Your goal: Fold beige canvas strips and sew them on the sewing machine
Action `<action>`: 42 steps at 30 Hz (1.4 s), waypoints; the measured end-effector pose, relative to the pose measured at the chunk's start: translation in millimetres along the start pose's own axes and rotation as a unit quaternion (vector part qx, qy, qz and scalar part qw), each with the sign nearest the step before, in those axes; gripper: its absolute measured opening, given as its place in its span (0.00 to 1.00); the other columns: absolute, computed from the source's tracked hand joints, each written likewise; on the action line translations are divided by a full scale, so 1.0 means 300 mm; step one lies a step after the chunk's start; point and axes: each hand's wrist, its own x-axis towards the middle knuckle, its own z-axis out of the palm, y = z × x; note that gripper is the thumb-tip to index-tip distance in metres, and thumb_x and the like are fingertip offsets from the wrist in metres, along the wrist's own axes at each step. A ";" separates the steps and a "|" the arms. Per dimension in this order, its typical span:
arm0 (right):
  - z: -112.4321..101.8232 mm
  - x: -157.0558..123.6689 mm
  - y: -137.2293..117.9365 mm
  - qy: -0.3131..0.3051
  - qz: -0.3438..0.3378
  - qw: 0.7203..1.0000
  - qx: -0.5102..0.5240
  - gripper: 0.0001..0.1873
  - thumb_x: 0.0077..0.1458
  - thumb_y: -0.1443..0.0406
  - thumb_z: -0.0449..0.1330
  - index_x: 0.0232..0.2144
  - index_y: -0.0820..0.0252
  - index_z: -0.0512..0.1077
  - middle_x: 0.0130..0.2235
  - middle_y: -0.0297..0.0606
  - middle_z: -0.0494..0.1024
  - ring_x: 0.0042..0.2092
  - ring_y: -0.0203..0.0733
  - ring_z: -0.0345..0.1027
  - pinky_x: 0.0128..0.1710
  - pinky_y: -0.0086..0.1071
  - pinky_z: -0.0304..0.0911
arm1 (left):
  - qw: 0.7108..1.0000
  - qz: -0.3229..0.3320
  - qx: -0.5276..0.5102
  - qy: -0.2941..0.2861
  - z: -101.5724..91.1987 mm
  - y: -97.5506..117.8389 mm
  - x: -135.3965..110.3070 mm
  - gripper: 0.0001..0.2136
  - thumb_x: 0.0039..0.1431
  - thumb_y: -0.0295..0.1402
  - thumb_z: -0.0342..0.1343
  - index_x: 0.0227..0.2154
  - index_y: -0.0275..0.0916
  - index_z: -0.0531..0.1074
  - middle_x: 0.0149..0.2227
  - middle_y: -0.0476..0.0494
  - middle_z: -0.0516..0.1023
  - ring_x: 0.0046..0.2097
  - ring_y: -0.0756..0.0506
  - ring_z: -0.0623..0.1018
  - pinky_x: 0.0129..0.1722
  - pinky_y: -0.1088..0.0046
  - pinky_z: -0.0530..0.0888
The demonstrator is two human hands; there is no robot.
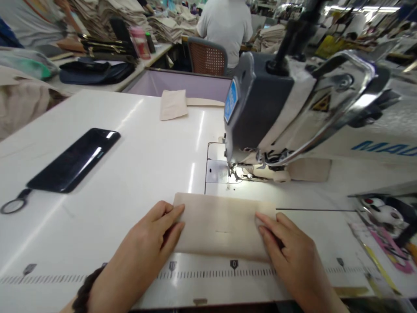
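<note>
A folded beige cloth point(224, 226) lies flat on the white table point(130, 182), just on the near side of the sewing machine point(276, 100). Its long axis runs left to right, square to the line from the person to the machine's needle point(232, 176). The needle stands just beyond the cloth's far edge, a little left of that edge's middle, with a narrow strip of bare plate between them.

The left hand point(153, 237) rests on the cloth's left end, fingers stretched out over it. The right hand point(289, 248) rests the same way on the right end. The hands are well apart, flat and spread, pressing down; neither is closed around anything. The right hand's fingertips lie a little nearer the needle than the left's.

The table is glossy, with a printed ruler scale point(208, 274) along its edge on the near side of the machine. Left of the machine lies a black phone point(74, 160). Beyond the machine's left end sits a small cloth piece point(173, 104). Right of the machine, some coloured tools point(384, 217) are too blurred to name.

Behind the machine the room is a workshop. There are stacks of cloth point(169, 26), and a person point(224, 26) sits on a chair point(206, 56), facing away.
</note>
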 end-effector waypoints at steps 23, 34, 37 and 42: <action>-0.017 0.018 -0.033 0.001 0.045 0.998 0.040 0.15 0.58 0.66 0.47 0.37 0.62 0.73 0.28 0.38 0.69 0.30 0.36 0.67 0.29 0.27 0.64 | 0.997 0.029 0.062 0.024 0.035 -0.064 -0.013 0.14 0.60 0.41 0.44 0.44 0.45 0.68 0.34 0.50 0.71 0.29 0.50 0.74 0.31 0.77 0.73; -0.034 0.015 -0.038 -0.036 0.054 0.994 -0.085 0.15 0.58 0.65 0.48 0.40 0.64 0.72 0.29 0.39 0.72 0.29 0.39 0.69 0.26 0.29 0.62 | 0.998 0.026 0.062 0.009 0.031 -0.053 0.001 0.15 0.60 0.42 0.43 0.41 0.41 0.70 0.32 0.49 0.71 0.28 0.50 0.74 0.29 0.77 0.73; -0.048 0.002 -0.019 -0.032 0.063 0.985 -0.156 0.15 0.57 0.59 0.52 0.41 0.62 0.71 0.26 0.35 0.71 0.26 0.39 0.67 0.24 0.30 0.60 | 0.998 0.026 0.059 0.015 0.025 -0.033 0.010 0.16 0.60 0.42 0.42 0.39 0.40 0.70 0.31 0.48 0.70 0.27 0.50 0.74 0.27 0.75 0.73; -0.054 -0.001 -0.013 -0.003 0.022 0.978 -0.208 0.13 0.57 0.60 0.52 0.37 0.61 0.71 0.29 0.38 0.71 0.29 0.41 0.67 0.24 0.31 0.62 | 0.994 0.062 0.094 0.007 0.002 -0.006 0.020 0.16 0.61 0.39 0.39 0.37 0.37 0.70 0.34 0.42 0.69 0.29 0.47 0.74 0.29 0.70 0.74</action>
